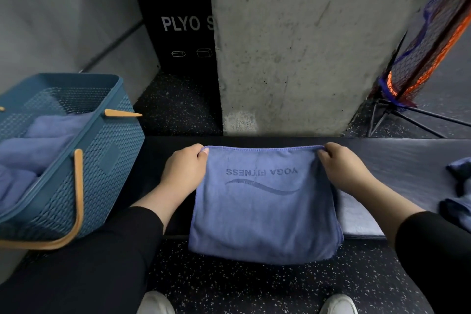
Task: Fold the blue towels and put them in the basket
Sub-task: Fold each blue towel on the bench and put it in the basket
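Blue towel (265, 211), teal woven-pattern basket (102, 160), tan handles (79, 186)

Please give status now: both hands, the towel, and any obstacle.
Left hand and right hand pinch far corners of the towel. Towel half-folded on bench, hanging over front edge. Basket at left, towels inside. No obstacle.

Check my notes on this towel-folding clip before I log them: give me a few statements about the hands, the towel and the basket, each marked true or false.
1. Both hands pinch the far corners of the blue towel: the left hand one corner, the right hand the other. True.
2. The blue basket holds no towels. False: folded blue towels lie inside it.
3. The basket stands on the person's right. False: it is on the left.
4. The towel's near edge hangs over the bench's front. True.
5. More blue cloth lies at the right edge. True.
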Demonstrator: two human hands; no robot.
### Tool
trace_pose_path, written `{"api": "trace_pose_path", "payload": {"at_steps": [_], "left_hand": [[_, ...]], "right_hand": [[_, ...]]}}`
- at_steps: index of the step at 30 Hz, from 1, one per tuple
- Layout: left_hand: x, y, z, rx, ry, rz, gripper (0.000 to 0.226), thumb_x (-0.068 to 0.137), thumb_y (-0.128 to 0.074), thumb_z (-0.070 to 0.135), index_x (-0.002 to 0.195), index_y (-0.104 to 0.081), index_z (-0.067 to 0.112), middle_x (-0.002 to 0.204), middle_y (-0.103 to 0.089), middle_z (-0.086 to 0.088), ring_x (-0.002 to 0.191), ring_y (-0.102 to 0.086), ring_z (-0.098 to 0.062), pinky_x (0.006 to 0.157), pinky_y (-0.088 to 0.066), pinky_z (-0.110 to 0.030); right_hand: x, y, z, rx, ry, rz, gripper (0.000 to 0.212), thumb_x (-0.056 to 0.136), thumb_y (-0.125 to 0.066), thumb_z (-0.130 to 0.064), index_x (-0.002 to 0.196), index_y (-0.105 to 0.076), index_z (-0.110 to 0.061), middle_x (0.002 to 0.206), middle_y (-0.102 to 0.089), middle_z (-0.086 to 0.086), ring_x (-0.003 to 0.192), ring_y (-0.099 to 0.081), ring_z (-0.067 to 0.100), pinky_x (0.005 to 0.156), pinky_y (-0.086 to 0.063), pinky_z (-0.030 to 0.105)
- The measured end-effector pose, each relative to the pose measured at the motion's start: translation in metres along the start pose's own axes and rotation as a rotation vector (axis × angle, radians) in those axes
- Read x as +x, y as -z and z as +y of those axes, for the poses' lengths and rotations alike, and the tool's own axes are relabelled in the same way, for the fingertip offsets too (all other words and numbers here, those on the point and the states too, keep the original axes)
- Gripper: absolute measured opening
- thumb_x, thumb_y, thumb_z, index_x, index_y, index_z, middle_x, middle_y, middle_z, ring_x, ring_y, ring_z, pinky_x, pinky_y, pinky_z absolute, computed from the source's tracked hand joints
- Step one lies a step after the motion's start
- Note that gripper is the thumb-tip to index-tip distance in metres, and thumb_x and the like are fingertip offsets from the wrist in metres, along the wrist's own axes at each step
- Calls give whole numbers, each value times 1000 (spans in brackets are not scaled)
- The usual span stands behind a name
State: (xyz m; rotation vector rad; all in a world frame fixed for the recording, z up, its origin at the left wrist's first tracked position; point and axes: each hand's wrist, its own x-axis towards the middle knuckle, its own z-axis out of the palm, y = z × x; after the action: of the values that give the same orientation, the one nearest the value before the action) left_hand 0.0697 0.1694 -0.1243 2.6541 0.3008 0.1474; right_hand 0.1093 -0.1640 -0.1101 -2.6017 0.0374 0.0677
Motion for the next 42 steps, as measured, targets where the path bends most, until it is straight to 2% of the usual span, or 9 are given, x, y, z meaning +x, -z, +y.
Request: {"api": "trace_pose_path", "payload": {"at_steps": [6, 9, 13, 18, 21, 27, 31, 37, 42], "left_hand": [[15, -17, -3, 85, 13, 38, 35, 103, -45, 34, 76, -55, 14, 74, -60, -1, 66, -53, -25, 53, -37, -33], [19, -28, -11, 181, -72, 6, 24, 103, -48, 30, 108, -69, 21, 105, -59, -1, 91, -56, -25, 73, -48, -37], [27, -31, -18, 221, -136, -72, 38, 104, -47, 29, 140, -56, 22, 129, -53, 0, 114, -50, -23, 96, -41, -39], [31, -22, -10, 256, -106, -133, 6, 96, -52, 26, 96, -58, 25, 104, -50, 5, 104, -50, -21, 84, -32, -36], [29, -15, -4, 255, -62, -177, 9, 88, -59, 27, 81, -54, 26, 95, -51, 8, 95, -48, -17, 84, -32, -36], [12, -3, 0, 90, -54, -323, 20, 85, -60, 15, 98, -50, 27, 85, -61, 5, 89, -60, -19, 70, -40, -30], [1, 14, 3, 132, -72, -319, 13, 84, -58, 11, 90, -68, 16, 88, -64, 5, 85, -61, -19, 69, -47, -31], [-24, 61, 18, -197, -97, -197, 19, 82, -77, 15, 72, -61, 16, 65, -56, 5, 61, -48, -12, 52, -34, -18], [-62, 107, 25, -403, -181, -81, 31, 85, -78, 21, 68, -55, 10, 62, -49, 5, 54, -39, -3, 51, -29, -19]], "right_hand": [[23, -12, -1, -130, 8, 30, 27, 101, -44, -26, 78, -46, -12, 94, -65, 20, 89, -58, 41, 66, -34, 36], [32, -23, 5, -223, 63, 16, 17, 98, -52, -27, 88, -53, -13, 100, -64, 17, 93, -59, 39, 66, -36, 36], [37, -27, 13, -227, 135, -28, 23, 95, -58, -33, 115, -60, -21, 113, -55, 5, 97, -61, 35, 80, -50, 40], [39, -24, 9, -247, 163, -111, 8, 94, -59, -30, 95, -55, -24, 106, -59, 4, 99, -59, 30, 83, -49, 38], [36, -22, 3, -251, 143, -146, 10, 90, -61, -24, 88, -51, -23, 98, -55, 3, 95, -57, 30, 80, -46, 35], [15, -12, 2, -228, 160, -175, 28, 82, -62, -8, 110, -61, -11, 104, -68, 10, 101, -61, 32, 74, -41, 31], [0, 4, -1, -246, 160, -178, 28, 84, -59, -10, 110, -71, -10, 109, -70, 12, 103, -62, 31, 75, -41, 30], [-29, 52, -20, 139, 157, 36, 6, 90, -60, -14, 90, -63, -18, 82, -66, 6, 80, -60, 24, 68, -40, 32], [-68, 83, -31, 516, 191, 147, 8, 95, -61, -19, 90, -66, -22, 82, -71, -5, 77, -60, 10, 86, -54, 49]]}}
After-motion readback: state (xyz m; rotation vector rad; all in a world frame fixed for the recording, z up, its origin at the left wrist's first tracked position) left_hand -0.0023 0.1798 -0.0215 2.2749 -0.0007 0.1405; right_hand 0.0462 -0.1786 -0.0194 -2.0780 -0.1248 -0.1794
